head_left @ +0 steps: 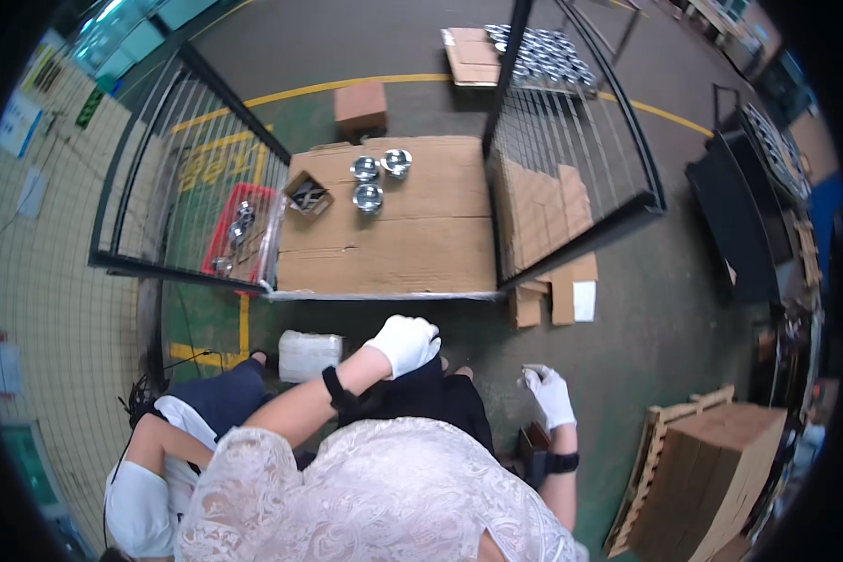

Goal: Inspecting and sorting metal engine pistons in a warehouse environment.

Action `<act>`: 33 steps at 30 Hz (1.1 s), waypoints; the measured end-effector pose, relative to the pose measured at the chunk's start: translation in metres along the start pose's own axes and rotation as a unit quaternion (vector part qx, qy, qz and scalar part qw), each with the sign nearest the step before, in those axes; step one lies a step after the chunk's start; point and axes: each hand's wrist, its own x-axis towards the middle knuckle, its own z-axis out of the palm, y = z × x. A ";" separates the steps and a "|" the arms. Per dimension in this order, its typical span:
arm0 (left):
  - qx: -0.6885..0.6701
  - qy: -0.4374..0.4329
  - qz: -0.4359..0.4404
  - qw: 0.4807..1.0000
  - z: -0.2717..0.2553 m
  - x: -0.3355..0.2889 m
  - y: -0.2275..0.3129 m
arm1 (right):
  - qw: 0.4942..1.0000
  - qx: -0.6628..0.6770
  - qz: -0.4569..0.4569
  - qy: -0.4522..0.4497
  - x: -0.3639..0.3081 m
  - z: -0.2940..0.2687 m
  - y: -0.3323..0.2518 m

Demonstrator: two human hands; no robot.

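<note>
My left hand [406,346], in a white glove, is held over my lap just short of the cardboard-covered cart deck [412,253]. Its fingers are curled closed, and whatever they may hold is hidden. Out to the right, beside my body, my right hand [551,397] wears a white glove too. Its thumb and fingers come together in a pinch, with contents too small to make out. On the deck's far part stand three shiny round metal parts [367,198]. Left of them sits a small open carton [309,195] with dark pieces inside.
Black mesh side panels [581,244] flank the deck. A red crate [220,234] with metal parts lies left. A person in a white top [145,478] sits close at my left, near a white wrapped block [309,357]. Large cartons [712,478] on a pallet stand right.
</note>
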 end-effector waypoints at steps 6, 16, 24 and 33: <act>-0.062 -0.082 -0.234 0.967 0.020 -0.069 -0.056 | 0.937 -0.282 -0.186 -0.085 0.133 0.053 -0.089; -0.207 -0.110 -0.365 0.901 0.044 -0.071 -0.172 | 0.855 -0.389 -0.241 -0.242 0.297 0.243 -0.206; -0.341 0.125 -0.490 0.793 0.047 -0.074 -0.318 | 0.846 -0.415 -0.275 -0.192 0.512 0.409 -0.263; -0.495 -0.001 -0.707 0.505 0.140 -0.219 -0.282 | 0.745 -0.486 -0.451 -0.067 0.670 0.549 -0.248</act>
